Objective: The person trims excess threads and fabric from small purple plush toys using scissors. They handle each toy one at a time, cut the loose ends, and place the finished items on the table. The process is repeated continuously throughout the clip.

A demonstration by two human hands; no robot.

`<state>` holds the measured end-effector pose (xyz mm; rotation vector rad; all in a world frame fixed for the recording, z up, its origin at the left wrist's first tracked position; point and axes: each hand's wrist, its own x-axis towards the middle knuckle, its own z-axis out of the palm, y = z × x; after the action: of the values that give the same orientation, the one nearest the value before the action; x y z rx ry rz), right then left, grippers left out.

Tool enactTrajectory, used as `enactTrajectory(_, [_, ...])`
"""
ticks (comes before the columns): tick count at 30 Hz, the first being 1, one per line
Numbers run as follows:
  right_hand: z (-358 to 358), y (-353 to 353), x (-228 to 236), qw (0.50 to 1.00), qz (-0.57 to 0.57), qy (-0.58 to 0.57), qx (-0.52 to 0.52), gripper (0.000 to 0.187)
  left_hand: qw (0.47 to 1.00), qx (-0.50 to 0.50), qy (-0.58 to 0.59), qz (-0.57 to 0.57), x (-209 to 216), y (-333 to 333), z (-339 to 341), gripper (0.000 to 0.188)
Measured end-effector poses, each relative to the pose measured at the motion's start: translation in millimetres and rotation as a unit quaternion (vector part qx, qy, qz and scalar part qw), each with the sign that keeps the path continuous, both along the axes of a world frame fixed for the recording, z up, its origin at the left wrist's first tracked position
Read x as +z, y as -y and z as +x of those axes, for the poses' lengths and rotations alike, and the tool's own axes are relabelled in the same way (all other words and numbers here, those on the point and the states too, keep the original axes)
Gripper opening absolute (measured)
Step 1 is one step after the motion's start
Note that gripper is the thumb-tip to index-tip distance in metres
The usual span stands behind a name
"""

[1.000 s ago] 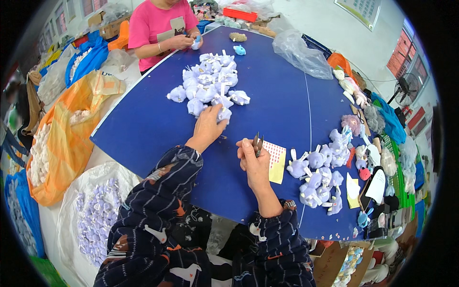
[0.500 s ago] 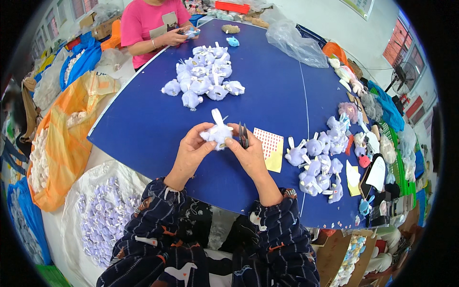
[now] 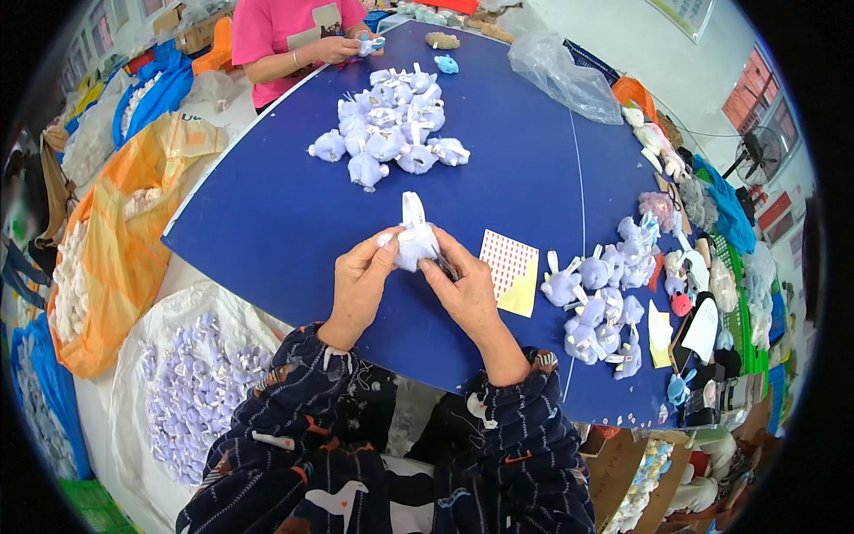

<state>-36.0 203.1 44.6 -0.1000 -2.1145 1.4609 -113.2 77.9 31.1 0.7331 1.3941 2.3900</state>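
Note:
Between both hands, above the blue table, I hold a small lilac plush toy (image 3: 415, 248) with a white strip sticking up from its top. My left hand (image 3: 358, 283) pinches its left side between thumb and fingers. With thumb and fingertips, my right hand (image 3: 464, 289) grips the other side. Dark thread snips (image 3: 450, 269) are tucked in the right hand too, mostly hidden by its fingers. Just right of that hand lies a sheet of small red-marked stickers (image 3: 505, 264) on yellow backing. Further right is a group of lilac plush toys (image 3: 608, 303) with ears and tags.
Another pile of lilac plush toys (image 3: 384, 120) lies across the blue table (image 3: 267, 222). Beyond it, a person in a pink shirt (image 3: 276, 44) handles a small blue item. A white sack (image 3: 133, 392) of lilac pieces stands left. Clear plastic (image 3: 565, 80) lies at the back right.
The plush toy has turned in my hands, its white strip now more upright. The snips' blades, earlier pointing up beside the toy, are now mostly hidden. The view has shifted slightly.

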Motion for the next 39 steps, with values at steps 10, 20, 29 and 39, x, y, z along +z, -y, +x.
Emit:
enactTrajectory(10, [2.9,0.1,11.3,0.996,-0.077,0.048,0.001,0.026,0.989,-0.089,0.101,0.066,1.2,1.7,-2.4,0.030])
enactTrajectory(20, [-2.2,0.6,1.6,0.991,-0.108,0.065,-0.043,0.021,0.991,-0.097,0.094,0.024,8.1,-6.2,7.2,0.034])
enactTrajectory(29, [4.6,1.4,20.4,0.996,-0.008,0.073,-0.047,0.034,0.990,-0.073,0.117,0.037,-0.3,-4.8,-1.6,0.037])
enactTrajectory(39, [-1.4,-1.7,2.1,0.995,-0.034,0.091,0.029,0.031,0.941,-0.220,0.223,0.130,-5.7,0.1,-9.4,0.040])
